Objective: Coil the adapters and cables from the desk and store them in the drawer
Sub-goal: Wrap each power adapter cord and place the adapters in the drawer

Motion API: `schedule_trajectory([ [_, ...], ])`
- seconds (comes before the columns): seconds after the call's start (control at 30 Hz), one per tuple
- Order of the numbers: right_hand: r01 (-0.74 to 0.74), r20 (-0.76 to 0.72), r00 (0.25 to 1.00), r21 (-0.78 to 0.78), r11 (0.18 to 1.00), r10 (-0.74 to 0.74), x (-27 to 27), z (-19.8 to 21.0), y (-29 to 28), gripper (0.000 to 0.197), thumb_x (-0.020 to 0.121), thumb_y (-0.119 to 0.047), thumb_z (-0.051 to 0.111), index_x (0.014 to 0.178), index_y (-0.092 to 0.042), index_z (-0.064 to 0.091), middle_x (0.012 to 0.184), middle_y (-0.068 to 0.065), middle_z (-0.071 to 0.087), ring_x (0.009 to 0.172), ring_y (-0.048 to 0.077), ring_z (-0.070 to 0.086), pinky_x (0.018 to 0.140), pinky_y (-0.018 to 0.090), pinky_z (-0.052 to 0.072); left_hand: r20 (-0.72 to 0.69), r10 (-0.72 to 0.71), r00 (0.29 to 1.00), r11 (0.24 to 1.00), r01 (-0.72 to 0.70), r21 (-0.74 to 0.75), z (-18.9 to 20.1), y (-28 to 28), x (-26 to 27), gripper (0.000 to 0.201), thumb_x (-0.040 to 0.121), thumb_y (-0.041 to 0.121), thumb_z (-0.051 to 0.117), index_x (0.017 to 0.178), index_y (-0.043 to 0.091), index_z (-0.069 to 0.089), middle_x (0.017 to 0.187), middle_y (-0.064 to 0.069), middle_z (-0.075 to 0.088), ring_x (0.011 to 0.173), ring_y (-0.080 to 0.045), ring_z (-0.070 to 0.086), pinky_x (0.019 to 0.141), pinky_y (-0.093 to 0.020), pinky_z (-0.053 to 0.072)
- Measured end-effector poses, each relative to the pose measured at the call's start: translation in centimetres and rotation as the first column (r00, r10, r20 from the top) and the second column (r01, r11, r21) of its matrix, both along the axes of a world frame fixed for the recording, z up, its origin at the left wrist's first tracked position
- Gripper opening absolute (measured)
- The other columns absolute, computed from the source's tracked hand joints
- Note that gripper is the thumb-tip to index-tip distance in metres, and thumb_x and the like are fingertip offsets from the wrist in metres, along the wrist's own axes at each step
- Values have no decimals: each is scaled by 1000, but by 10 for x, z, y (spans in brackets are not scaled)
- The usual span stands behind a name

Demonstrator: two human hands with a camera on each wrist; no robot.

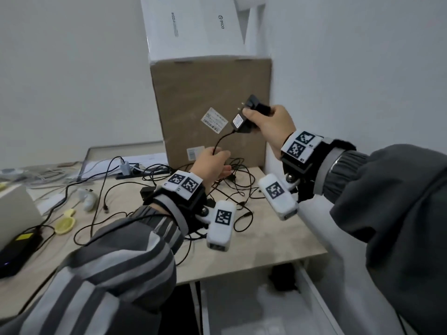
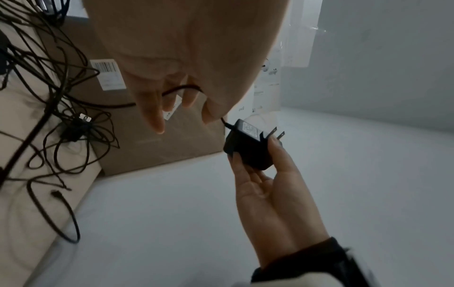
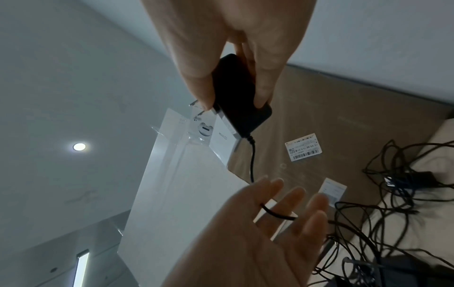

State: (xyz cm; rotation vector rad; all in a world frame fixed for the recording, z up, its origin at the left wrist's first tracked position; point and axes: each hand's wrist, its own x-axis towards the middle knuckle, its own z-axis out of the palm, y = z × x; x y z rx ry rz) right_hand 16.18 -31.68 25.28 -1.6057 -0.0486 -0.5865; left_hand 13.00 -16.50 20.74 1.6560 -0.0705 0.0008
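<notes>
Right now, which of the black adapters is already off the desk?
The black adapter with a white label, held up by the right hand before the cardboard box; its cable runs through the left hand. The other adapters lie among tangled cables on the desk.

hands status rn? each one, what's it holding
Left hand: fingers mostly straight, the adapter's cable threaded between them.
Right hand: grips the black plug adapter, raised above the desk.

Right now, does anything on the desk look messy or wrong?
Yes. Black cables lie in one tangled heap on the desk before the cardboard box, looping over each other. The right hand holds an adapter; its cord runs through the left hand into the heap.
</notes>
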Motion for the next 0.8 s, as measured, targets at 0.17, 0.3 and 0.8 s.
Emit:
schedule_trajectory([
  [0.17, 21, -7, 1000, -28, 999, -21, -69, -27, -11, 70, 51, -50, 79, 105, -13, 53, 105, 3, 64, 98, 18, 64, 88, 42, 54, 13, 263, 965, 963, -263, 62, -10, -6, -41, 25, 85, 34, 54, 96, 11, 52, 106, -9, 56, 88, -23, 59, 72, -35, 54],
  [0.3, 5, 24, 1000, -179, 984, -1, -125, -52, -12, 51, 74, -30, 78, 112, -14, 48, 107, -4, 58, 96, 5, 56, 85, 22, 45, -173, -74, 982, 995, 62, -73, -11, -16, -95, 54, 98, 51, 35, 85, 5, 59, 74, -8, 58, 66, -19, 54, 60, -28, 44],
  [0.8, -166, -28, 984, -527, 834, 178, -235, -129, -40, 59, 76, 11, 47, 128, -18, 48, 133, -5, 51, 123, 4, 44, 103, 24, 35, -157, -479, 864, 846, 502, 179, -63, 8, -170, 39, 86, 8, 68, 119, 29, 61, 83, 0, 66, 66, -12, 59, 47, -17, 31],
])
